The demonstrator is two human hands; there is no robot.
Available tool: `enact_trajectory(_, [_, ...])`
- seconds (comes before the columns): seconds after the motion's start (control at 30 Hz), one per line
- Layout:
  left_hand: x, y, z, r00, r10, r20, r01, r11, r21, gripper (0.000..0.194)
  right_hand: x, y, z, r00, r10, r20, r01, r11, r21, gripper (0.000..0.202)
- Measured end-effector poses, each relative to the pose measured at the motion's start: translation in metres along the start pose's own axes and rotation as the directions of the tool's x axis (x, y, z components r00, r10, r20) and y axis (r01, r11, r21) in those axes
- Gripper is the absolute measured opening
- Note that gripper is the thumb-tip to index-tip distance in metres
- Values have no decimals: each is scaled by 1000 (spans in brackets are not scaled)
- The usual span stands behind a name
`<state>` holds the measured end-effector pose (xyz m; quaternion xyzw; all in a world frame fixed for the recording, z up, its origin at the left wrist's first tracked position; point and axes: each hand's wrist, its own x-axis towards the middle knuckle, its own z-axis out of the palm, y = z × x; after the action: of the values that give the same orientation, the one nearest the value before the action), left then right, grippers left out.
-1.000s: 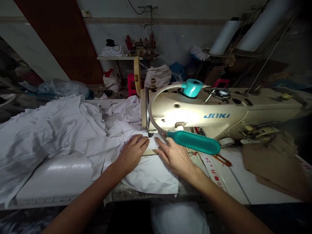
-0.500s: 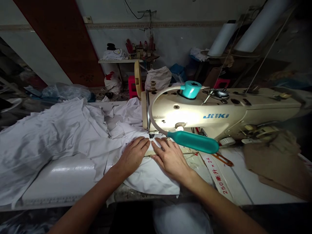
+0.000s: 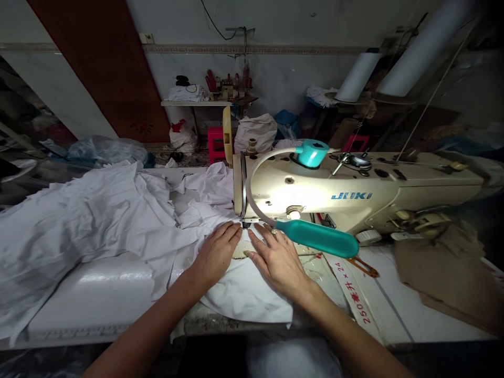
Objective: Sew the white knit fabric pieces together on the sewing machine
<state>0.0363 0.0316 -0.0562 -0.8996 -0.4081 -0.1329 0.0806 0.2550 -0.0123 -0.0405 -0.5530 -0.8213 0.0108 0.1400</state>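
The left hand (image 3: 218,249) and right hand (image 3: 280,262) lie flat, unclenched, on white cloth (image 3: 248,294) beside the sewing machine (image 3: 309,191).

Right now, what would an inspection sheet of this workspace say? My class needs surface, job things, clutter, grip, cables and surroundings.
Surface: white table, partly covered by fabric.
Job things: white cloth at the front of the sewing machine; teal lamp before the machine.
Clutter: fabric pile at left, brown folded material at right.
Grip: left hand and right hand lie flat over white cloth, near the machine's foot.
Cables: dark cord by the back wall.
Surroundings: red stool, pale bag and thread spools behind.
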Motion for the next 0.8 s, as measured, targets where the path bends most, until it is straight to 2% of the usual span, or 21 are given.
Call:
enact_trajectory(0.2, [4,-2,4,999,-41,23,41,999,5,48,1,1,-1,1000,-1,-3,1,1000,26,51])
enact_trajectory(0.4, [7,-2,-2,995,-52,84,55,998,-33,48,1,2,0,1000,-9,-23,10,997,71,50])
enact_trajectory(0.57, [13,-9,-19,994,4,113,5,997,-75,46,4,3,1,999,-35,-41,38,996,76,45])
enact_trajectory(0.8, [26,-38,-44,991,131,26,-127,986,-112,32,8,4,3,998,-25,-57,28,998,57,41])
